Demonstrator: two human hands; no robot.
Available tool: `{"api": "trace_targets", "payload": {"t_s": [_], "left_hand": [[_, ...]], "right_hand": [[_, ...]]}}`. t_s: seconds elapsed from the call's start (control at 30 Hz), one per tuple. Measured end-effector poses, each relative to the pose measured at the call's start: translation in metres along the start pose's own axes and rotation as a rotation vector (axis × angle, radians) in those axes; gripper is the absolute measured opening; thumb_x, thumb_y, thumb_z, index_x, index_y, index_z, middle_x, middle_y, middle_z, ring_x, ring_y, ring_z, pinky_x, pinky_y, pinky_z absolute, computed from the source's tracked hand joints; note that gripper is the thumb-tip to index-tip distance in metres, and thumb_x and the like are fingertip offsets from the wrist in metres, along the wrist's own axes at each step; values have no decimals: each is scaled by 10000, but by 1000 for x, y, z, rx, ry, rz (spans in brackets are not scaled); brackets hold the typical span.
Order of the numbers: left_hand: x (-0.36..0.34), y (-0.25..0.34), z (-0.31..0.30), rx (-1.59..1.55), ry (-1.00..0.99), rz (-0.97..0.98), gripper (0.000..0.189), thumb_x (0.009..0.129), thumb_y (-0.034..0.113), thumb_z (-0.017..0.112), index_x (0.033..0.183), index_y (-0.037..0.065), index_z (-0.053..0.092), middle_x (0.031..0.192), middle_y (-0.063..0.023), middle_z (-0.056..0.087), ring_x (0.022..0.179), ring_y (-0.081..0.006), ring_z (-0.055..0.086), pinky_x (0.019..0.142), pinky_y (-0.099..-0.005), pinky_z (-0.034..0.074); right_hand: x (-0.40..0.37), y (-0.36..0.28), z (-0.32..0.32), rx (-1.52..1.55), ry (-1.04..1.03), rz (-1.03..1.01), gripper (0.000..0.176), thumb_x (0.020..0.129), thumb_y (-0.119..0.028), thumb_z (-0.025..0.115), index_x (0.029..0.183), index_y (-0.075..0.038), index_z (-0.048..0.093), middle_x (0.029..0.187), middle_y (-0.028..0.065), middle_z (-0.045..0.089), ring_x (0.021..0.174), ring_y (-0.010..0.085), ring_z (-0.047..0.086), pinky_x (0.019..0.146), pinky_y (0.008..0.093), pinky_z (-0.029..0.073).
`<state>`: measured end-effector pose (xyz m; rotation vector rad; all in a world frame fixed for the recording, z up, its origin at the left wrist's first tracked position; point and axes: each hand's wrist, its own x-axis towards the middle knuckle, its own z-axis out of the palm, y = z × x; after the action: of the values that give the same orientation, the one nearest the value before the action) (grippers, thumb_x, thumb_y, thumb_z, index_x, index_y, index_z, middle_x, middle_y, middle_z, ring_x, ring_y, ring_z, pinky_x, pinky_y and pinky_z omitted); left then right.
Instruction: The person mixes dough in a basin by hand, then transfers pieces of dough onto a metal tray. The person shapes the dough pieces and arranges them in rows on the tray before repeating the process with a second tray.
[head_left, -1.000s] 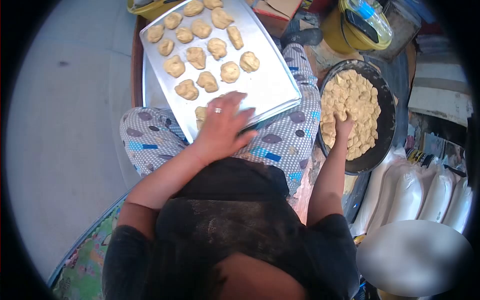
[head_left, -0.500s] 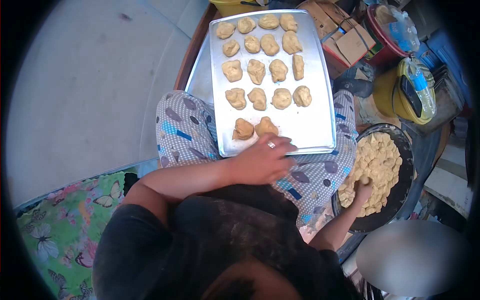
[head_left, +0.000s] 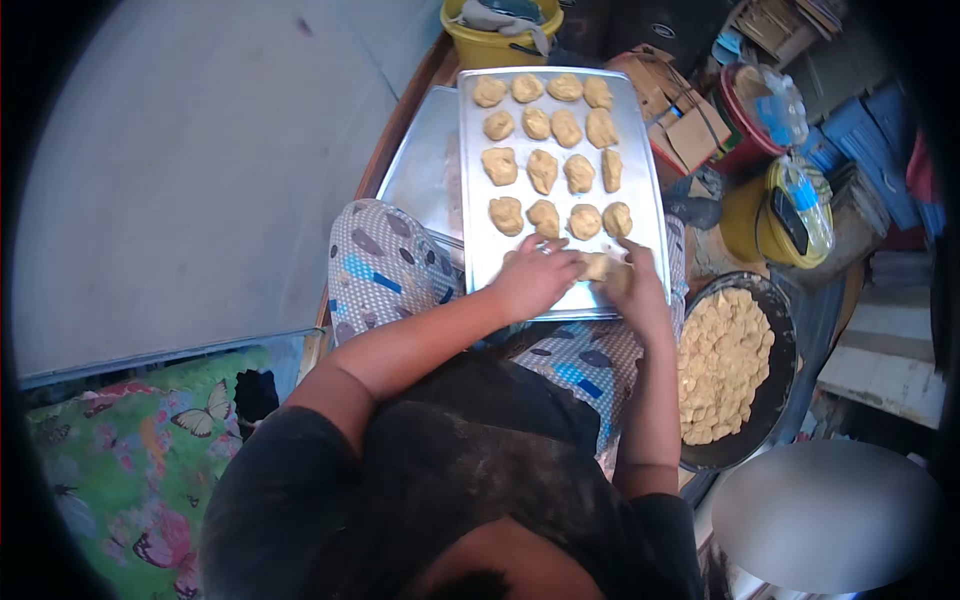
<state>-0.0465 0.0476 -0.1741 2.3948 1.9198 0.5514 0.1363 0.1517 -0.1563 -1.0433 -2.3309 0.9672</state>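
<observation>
Metal tray (head_left: 645, 195): sixteen lumps (head_left: 543, 170); left hand (head_left: 533, 277), right hand (head_left: 637, 287) pinch another.

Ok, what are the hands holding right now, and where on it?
A dough lump, pinched between both hands over the near end of the tray: left hand on its left side, right hand on its right.

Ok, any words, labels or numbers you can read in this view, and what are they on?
Nothing is legible in this view.
Black case, white oval mark: too small to read.
Nearer clear plastic bottle, blue label: too blurred to read.
Farther clear plastic bottle, blue label: too blurred to read.
Brown cardboard box: no print to make out.
Silver metal baking tray: no marks seen.
</observation>
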Motion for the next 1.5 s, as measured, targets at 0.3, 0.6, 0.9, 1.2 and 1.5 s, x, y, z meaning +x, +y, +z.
{"api": "trace_targets", "payload": {"t_s": [0.3,0.6,0.9,1.2,1.5], "left_hand": [[32,22,12,-137,0,-73,220,807,227,626,983,99,597,873,-38,630,971,-212,570,932,-441,314],[34,20,37,-130,-52,35,235,828,223,586,1024,95,615,822,-23,604,852,-196,589,848,-391,387],[29,-9,2,-94,170,-126,339,804,201,610,1122,85,605,1133,-79,566,1056,-239,526,905,-408,356],[56,-37,30,-88,92,-141,251,793,117,511,1015,97,625,893,-62,637,1084,-266,538,944,-462,291],[18,-42,-17,-128,136,-276,378,804,204,631,1171,118,602,1256,-80,519,1192,-247,452,977,-485,269]], "right_hand": [[-1,29,2,-357,262,-197,372,695,-90,765,1037,-46,625,1045,128,617,987,281,577,796,354,486],[-2,47,18,-29,373,91,253,741,-79,748,954,-11,632,898,125,634,828,254,619,767,336,501],[64,25,2,-139,226,-48,346,749,-141,723,1069,-39,638,968,138,652,902,259,634,801,342,498],[82,40,-5,15,117,2,438,733,-98,679,1163,-48,610,1087,153,604,991,283,600,861,362,482],[152,37,1,-87,-59,29,495,744,-119,703,1220,-80,571,1116,158,593,943,284,609,820,355,497]]}}
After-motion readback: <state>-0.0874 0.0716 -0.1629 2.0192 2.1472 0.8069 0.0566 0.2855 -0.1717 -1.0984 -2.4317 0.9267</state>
